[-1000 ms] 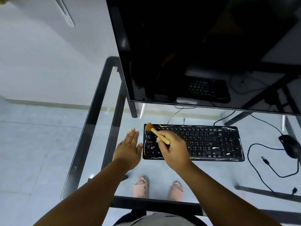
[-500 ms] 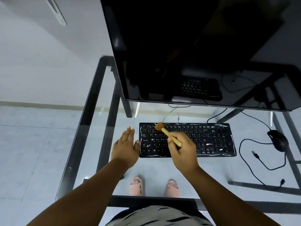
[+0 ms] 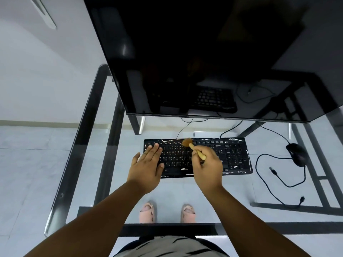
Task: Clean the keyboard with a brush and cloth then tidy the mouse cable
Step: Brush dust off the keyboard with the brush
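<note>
Counter [image 3: 89, 145]: glass top on a dark metal frame; pale tiled floor [image 3: 27, 164] visible through it.

Monitor [image 3: 204, 52]: large, black, switched off, standing at the back of the counter; its glossy screen reflects the keyboard and cables.

Keyboard [image 3: 233, 156]: black, full-size, lying flat on the counter just in front of the monitor; white streaks and flecks along its edges and among the keys. Its cable [image 3: 182, 129] runs back under the monitor.

Left hand [image 3: 148, 167]: open, palm down, fingers stretched flat and apart, resting on the left end of the keyboard. Holds nothing.

Right hand [image 3: 207, 167]: over the middle of the keyboard, fingers closed around the handle of the brush.

Mouse [image 3: 296, 153]: black, on the counter to the right of the keyboard, apart from it.

Mouse cable [image 3: 278, 179]: black, lying loose in an untidy loop on the counter between keyboard and mouse, trailing toward the near right; a plug end [image 3: 272, 170] lies inside the loop.

Brush [image 3: 193, 148]: small, pale wooden handle, tan bristles; tilted, bristles pointing away from the person and touching the top row of keys near the middle of the keyboard.

Feet in pink sandals [image 3: 147, 212]: seen through the glass, on the floor below.
</note>
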Available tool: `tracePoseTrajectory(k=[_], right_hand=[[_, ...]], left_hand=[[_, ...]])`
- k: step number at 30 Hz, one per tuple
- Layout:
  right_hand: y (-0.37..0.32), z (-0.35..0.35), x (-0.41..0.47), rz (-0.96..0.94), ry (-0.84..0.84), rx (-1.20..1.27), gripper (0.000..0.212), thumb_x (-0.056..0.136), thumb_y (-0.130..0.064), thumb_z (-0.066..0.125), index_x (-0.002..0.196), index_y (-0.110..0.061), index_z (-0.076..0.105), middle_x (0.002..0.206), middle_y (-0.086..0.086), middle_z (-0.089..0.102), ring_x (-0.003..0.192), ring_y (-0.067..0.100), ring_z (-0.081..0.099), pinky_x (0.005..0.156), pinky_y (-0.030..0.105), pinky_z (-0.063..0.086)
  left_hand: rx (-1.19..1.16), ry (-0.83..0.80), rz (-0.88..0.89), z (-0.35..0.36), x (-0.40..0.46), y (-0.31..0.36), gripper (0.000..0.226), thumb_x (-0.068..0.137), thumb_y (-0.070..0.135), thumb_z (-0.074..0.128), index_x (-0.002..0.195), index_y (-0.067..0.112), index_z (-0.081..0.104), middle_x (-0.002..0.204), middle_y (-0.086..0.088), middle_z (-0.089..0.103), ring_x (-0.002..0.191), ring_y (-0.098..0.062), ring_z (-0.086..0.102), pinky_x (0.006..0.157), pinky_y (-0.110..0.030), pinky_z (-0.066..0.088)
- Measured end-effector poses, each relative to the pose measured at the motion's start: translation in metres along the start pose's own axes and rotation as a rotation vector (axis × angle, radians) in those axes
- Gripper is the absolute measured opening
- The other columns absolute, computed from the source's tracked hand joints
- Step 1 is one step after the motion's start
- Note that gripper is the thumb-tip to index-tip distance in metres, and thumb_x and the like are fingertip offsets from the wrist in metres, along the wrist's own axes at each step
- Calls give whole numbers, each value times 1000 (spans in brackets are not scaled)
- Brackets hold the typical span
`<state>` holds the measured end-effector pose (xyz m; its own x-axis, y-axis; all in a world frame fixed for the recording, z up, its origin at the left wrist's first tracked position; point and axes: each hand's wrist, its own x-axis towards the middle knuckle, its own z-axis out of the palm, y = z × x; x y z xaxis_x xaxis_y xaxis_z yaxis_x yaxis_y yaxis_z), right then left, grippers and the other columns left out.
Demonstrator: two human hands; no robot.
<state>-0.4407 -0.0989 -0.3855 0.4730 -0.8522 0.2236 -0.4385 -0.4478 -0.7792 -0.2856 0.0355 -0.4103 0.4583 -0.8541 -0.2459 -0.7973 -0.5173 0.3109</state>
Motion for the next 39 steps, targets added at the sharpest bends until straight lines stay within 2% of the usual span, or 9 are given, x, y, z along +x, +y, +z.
tracePoseTrajectory(k=[4,8,12,16,19,25,30,34,39], right_hand=[[5,-7,0,-29,-136,20,20,87,-15,62,104,-18,73,90,-4,73,54,6,56,50,15,40],[17,-19,8,80,53,6,21,89,-18,59,105,-16,72,98,-3,71,75,9,64,64,26,52],[23,-26,11,22,-136,68,21,89,-9,63,106,-17,73,95,-5,70,66,8,61,55,21,45],[36,-39,13,71,52,-19,21,87,-9,63,105,-16,72,99,-4,71,77,9,65,66,29,54],[32,-42,14,-24,-66,87,22,88,-10,63,106,-17,72,94,-6,68,71,7,63,59,20,49],[48,-52,11,12,33,8,20,88,-15,60,106,-14,70,100,-2,68,78,10,63,65,24,51],[54,-61,14,-41,-192,39,22,88,-22,59,106,-21,71,94,-7,67,73,10,62,61,30,52],[64,-70,20,41,1,28,20,88,-19,59,104,-18,70,101,-6,68,82,10,64,68,30,54],[66,-79,25,-52,-247,138,16,88,-10,64,100,-17,72,90,-9,67,67,9,61,56,20,46]], left_hand=[[22,-2,-20,-2,-1,3,77,84,55,-3,153,26,16,161,12,4,148,-7,0,117,-38,2],[25,-2,-58,-3,0,9,76,85,55,-1,152,26,18,161,12,6,148,-7,3,117,-40,4],[35,10,-112,-4,4,22,59,97,47,19,151,24,21,161,8,12,148,-11,7,117,-43,8],[51,33,-163,-4,8,35,57,98,45,27,150,22,23,160,3,17,147,-16,12,117,-46,10],[44,73,-163,-1,9,42,57,97,44,30,149,21,26,160,1,18,147,-18,13,117,-45,10],[46,42,-59,8,13,63,70,89,52,9,153,24,15,162,7,7,149,-14,3,119,-41,5],[53,-4,-24,16,21,83,69,90,52,11,153,25,10,162,8,1,148,-12,-1,119,-41,5],[41,-19,-35,22,23,87,66,94,53,17,153,25,13,162,8,3,148,-13,1,119,-40,7],[52,11,-67,24,21,92,76,85,57,5,152,25,18,161,8,8,148,-12,6,117,-43,11]])
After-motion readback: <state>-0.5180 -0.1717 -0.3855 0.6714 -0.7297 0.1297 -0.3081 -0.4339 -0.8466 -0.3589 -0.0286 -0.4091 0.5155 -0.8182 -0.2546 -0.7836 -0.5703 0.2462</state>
